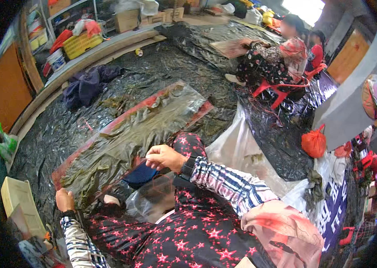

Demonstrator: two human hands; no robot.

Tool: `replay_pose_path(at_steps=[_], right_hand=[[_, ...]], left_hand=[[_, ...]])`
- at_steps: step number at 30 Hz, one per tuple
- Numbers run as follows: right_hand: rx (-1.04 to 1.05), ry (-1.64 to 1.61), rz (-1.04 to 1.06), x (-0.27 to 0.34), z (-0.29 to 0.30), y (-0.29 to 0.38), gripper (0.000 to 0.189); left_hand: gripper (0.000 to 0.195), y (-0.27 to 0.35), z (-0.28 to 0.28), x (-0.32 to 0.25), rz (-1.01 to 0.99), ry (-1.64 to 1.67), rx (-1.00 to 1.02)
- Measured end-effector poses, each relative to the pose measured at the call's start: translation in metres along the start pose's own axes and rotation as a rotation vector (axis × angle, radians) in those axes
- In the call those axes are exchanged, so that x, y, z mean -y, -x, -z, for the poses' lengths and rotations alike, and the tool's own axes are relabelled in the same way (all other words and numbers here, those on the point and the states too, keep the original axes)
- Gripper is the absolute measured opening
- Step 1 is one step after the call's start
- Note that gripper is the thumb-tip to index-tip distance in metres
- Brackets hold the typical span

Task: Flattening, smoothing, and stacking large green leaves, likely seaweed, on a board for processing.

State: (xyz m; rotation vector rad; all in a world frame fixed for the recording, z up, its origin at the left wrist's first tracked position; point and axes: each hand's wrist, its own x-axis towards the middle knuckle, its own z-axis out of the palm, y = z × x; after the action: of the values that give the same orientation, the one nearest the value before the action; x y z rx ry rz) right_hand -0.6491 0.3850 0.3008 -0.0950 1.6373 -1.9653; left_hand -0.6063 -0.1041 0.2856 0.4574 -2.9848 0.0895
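Observation:
A long board with red edges (84, 151) slants across the view before my knees. Over it lies a wrinkled, thin translucent plastic sheet (197, 97), with flattened brown-green leafy material (131, 129) showing along the board. My left hand (64, 200) is at the board's near left corner, its fingers curled; whether they grip the edge is hidden. Above the board's near long side, close to my right knee, my right hand (166, 159) has its fingers bent towards the thumb. Anything thin between those fingertips is too small to make out.
Black plastic sheeting (181, 67) covers the floor. Beyond the board lies a dark cloth (84, 85). A person (292, 55) sits on a red chair (275, 88) with another board. A cream plastic container (21, 201) stands left; a red bag (313, 142) is right.

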Motion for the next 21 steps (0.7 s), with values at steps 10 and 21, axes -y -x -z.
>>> replay_pose_path(at_steps=[10,21], right_hand=[[0.286,0.093,0.137,0.055,-0.078,-0.04,0.019],[0.522,0.416,0.3,0.082,-0.224,-0.163,0.02]], left_hand=[[0.032,-0.008,-0.042,0.005,0.202,0.187,0.054],[0.036,-0.014,-0.079,0.042,0.312,0.591,-0.237]])
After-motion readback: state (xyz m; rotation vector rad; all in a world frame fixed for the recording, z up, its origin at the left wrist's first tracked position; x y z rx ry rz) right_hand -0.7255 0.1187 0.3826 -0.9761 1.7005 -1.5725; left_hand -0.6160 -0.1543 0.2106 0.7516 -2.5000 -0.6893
